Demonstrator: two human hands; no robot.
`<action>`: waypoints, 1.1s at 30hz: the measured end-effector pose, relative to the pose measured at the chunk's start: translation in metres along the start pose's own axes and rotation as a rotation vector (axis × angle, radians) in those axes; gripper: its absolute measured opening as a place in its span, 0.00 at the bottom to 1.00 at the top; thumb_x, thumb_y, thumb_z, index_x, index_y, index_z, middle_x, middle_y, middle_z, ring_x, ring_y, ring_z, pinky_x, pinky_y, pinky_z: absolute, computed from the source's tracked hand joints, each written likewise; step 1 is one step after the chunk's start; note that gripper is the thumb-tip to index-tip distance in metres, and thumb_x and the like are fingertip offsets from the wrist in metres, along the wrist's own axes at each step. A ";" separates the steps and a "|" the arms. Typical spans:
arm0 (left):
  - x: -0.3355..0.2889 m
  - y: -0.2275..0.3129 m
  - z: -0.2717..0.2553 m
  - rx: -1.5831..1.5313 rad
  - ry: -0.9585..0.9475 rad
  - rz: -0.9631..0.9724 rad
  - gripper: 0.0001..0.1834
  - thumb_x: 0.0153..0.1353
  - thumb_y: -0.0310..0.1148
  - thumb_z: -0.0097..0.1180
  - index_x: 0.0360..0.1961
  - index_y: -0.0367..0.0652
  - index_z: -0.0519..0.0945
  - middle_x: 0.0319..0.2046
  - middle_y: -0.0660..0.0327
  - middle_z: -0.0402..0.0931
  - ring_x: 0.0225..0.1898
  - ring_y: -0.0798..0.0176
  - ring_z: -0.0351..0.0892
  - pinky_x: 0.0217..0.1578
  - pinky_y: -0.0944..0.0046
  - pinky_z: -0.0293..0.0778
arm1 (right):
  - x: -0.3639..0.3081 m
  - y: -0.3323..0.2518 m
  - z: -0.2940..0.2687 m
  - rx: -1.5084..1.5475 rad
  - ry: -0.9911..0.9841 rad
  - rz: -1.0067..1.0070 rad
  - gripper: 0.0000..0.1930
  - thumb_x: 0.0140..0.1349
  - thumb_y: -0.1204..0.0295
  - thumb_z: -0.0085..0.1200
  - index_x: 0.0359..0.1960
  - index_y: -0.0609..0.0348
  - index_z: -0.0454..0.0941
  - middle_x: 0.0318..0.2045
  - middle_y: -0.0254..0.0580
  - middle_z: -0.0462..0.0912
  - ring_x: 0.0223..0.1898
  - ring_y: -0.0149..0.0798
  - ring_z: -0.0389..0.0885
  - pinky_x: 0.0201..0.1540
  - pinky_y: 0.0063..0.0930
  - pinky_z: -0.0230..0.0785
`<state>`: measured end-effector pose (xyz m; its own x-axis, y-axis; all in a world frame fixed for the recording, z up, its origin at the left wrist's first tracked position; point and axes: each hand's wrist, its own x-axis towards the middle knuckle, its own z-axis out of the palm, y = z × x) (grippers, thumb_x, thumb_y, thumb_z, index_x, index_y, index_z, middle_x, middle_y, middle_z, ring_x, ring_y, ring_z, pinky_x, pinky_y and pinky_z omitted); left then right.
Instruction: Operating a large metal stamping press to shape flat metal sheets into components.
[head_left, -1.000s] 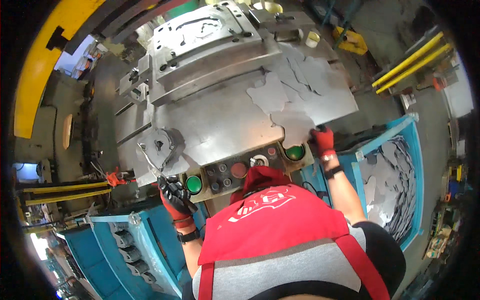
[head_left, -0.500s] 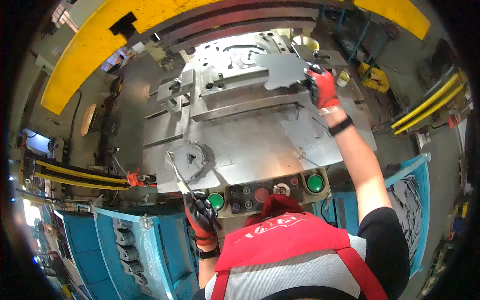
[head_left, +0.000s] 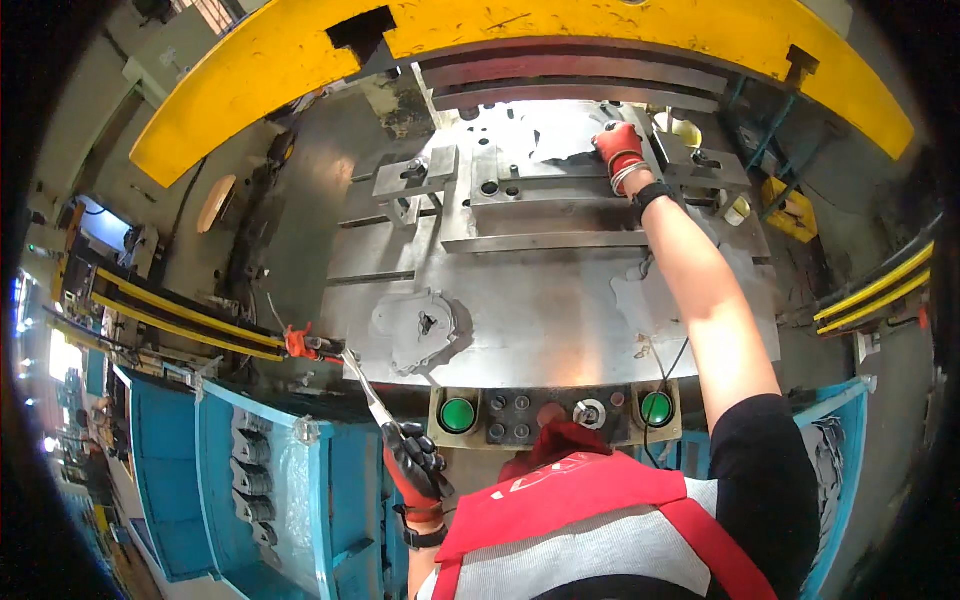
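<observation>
My right hand (head_left: 619, 150), in a red and black glove, reaches far over the press bed. Its fingers are closed on the near right edge of a flat grey metal sheet (head_left: 565, 132), which lies over the bright die plate (head_left: 488, 128). Glare blurs the sheet's outline. Low at the left, my left hand (head_left: 416, 462), gloved likewise, is wrapped around a long, slim metal tool (head_left: 368, 388) resembling tongs. The tool's tip points up and left, beside the table's near left corner. Close to it lies a rounded, cut metal part (head_left: 425, 328) with a central hole.
A yellow press beam (head_left: 560, 22) arches across the far side. Clamp blocks (head_left: 415, 175) flank the die. Another flat metal piece (head_left: 645, 300) lies right on the table (head_left: 530, 300). Green buttons (head_left: 457, 414) sit on the near control panel. Blue racks (head_left: 262, 430) stand either side.
My right hand has carried the metal sheet farther in, down over the die. My left hand still grips the tool, now pointing away from the rounded part. The whole view has shifted.
</observation>
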<state>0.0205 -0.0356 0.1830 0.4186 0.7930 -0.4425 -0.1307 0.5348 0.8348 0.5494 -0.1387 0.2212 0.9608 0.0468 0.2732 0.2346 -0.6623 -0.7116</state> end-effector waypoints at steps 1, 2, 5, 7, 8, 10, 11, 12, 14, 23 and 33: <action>0.003 0.001 0.002 0.029 -0.013 0.006 0.20 0.63 0.50 0.41 0.29 0.44 0.70 0.11 0.69 0.61 0.10 0.75 0.59 0.08 0.75 0.56 | 0.001 0.002 -0.008 -0.088 -0.041 -0.027 0.16 0.42 0.67 0.50 0.31 0.66 0.78 0.34 0.63 0.77 0.40 0.55 0.76 0.43 0.38 0.69; 0.005 0.002 0.004 0.059 -0.030 0.012 0.20 0.63 0.50 0.40 0.29 0.43 0.70 0.11 0.69 0.61 0.10 0.75 0.59 0.08 0.74 0.56 | 0.003 0.004 -0.017 -0.178 -0.080 -0.052 0.16 0.42 0.66 0.51 0.31 0.65 0.79 0.36 0.62 0.77 0.42 0.54 0.76 0.45 0.38 0.69; 0.012 -0.005 -0.004 0.096 -0.089 0.164 0.20 0.64 0.48 0.39 0.32 0.41 0.70 0.17 0.69 0.64 0.16 0.77 0.62 0.14 0.75 0.59 | -0.031 -0.004 -0.035 -0.250 0.052 -0.320 0.17 0.44 0.63 0.54 0.35 0.60 0.79 0.39 0.59 0.76 0.45 0.53 0.72 0.49 0.36 0.65; 0.027 -0.017 -0.024 0.131 -0.082 0.195 0.21 0.64 0.49 0.38 0.37 0.41 0.71 0.23 0.70 0.68 0.19 0.78 0.62 0.19 0.77 0.60 | -0.064 0.006 -0.053 -0.051 0.084 -0.518 0.17 0.45 0.65 0.55 0.38 0.58 0.78 0.39 0.56 0.76 0.44 0.53 0.71 0.49 0.37 0.65; 0.030 -0.020 -0.031 0.132 -0.003 0.156 0.20 0.63 0.49 0.39 0.38 0.42 0.71 0.23 0.70 0.68 0.19 0.77 0.62 0.20 0.76 0.60 | -0.093 0.012 -0.068 0.127 0.044 -0.605 0.17 0.46 0.66 0.55 0.39 0.57 0.78 0.39 0.54 0.76 0.44 0.53 0.71 0.48 0.37 0.64; 0.040 -0.026 -0.038 0.138 0.137 0.075 0.20 0.63 0.49 0.41 0.40 0.43 0.71 0.24 0.69 0.68 0.20 0.77 0.61 0.20 0.76 0.59 | -0.166 0.030 -0.113 0.256 -0.077 -0.387 0.16 0.49 0.73 0.56 0.42 0.60 0.75 0.41 0.48 0.73 0.44 0.48 0.71 0.49 0.32 0.62; 0.061 -0.045 -0.068 0.152 0.090 0.104 0.19 0.60 0.48 0.47 0.41 0.44 0.70 0.28 0.67 0.69 0.23 0.73 0.64 0.22 0.73 0.63 | -0.198 0.056 -0.127 0.264 -0.031 -0.391 0.16 0.50 0.74 0.55 0.43 0.60 0.75 0.41 0.48 0.73 0.46 0.46 0.71 0.49 0.32 0.62; 0.078 -0.064 -0.091 0.197 0.139 0.102 0.19 0.59 0.47 0.48 0.42 0.43 0.71 0.29 0.67 0.70 0.24 0.72 0.65 0.23 0.72 0.64 | -0.230 0.072 -0.144 0.229 0.009 -0.349 0.15 0.51 0.76 0.54 0.43 0.62 0.74 0.41 0.47 0.73 0.46 0.44 0.71 0.50 0.31 0.62; 0.110 -0.101 -0.131 0.279 0.246 0.106 0.19 0.58 0.45 0.51 0.42 0.42 0.71 0.31 0.66 0.71 0.28 0.70 0.67 0.25 0.69 0.66 | -0.290 0.131 -0.159 0.178 0.157 -0.100 0.16 0.53 0.76 0.52 0.45 0.57 0.75 0.42 0.48 0.73 0.49 0.47 0.67 0.53 0.36 0.58; 0.109 -0.135 -0.076 0.617 0.123 -0.259 0.42 0.40 0.50 0.66 0.50 0.35 0.64 0.42 0.50 0.72 0.41 0.58 0.72 0.39 0.58 0.70 | -0.445 0.289 -0.114 0.409 -0.166 0.871 0.41 0.44 0.58 0.64 0.55 0.70 0.58 0.52 0.58 0.67 0.54 0.48 0.66 0.54 0.38 0.59; 0.145 -0.171 -0.104 0.640 0.265 -0.139 0.42 0.33 0.43 0.73 0.47 0.36 0.63 0.38 0.53 0.73 0.29 0.58 0.75 0.25 0.56 0.73 | -0.448 0.299 -0.089 0.315 0.030 0.836 0.39 0.39 0.66 0.68 0.53 0.69 0.61 0.46 0.49 0.73 0.43 0.39 0.73 0.43 0.31 0.69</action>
<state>0.0101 0.0181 -0.0576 0.1495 0.8175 -0.5562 0.4968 0.4243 0.7571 0.1757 -0.4242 -0.0569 0.8326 -0.3822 -0.4008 -0.5070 -0.2349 -0.8293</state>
